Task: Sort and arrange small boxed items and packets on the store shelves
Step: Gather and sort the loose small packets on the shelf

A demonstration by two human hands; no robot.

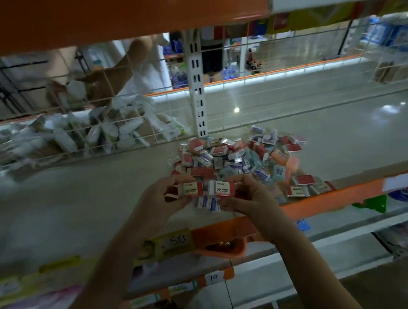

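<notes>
Both forearms reach up over the orange shelf edge [325,199]. Left hand [162,198] pinches a red-white "2B" box [193,189]; right hand [247,196] pinches a second 2B box [223,189], with blue-white packets [207,202] bunched below between the hands. Loose pile of small boxes [237,156] lies on the shelf just behind the hands. Wire basket of white packets [93,137] sits left of the pile.
</notes>
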